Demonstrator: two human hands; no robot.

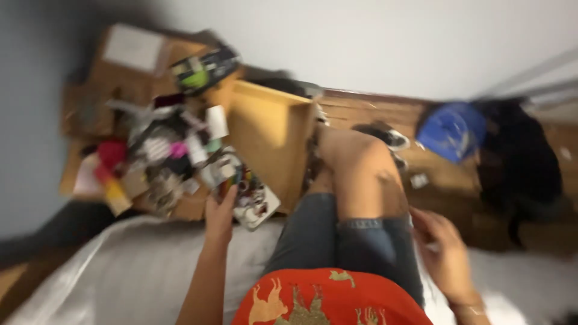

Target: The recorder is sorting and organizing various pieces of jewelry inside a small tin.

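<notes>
Nearest, right hand beside the knee, too blurred to tell whether open or holding something. Further, left hand gripping a flat patterned card over the bed edge. Beyond, cluttered pile on floor; possibly toppled by a careless reach.

Whole frame motion-blurred. Left hand: fingertips overlap a flat patterned item at drawer's near corner; grip vs. touch can't tell. Right hand: fingers smeared, small pale thing by them, unidentifiable; wrist cut by bottom edge. Clutter pile in open drawer: items indistinct. Blue object and dark mass on floor, kind unclear.
</notes>
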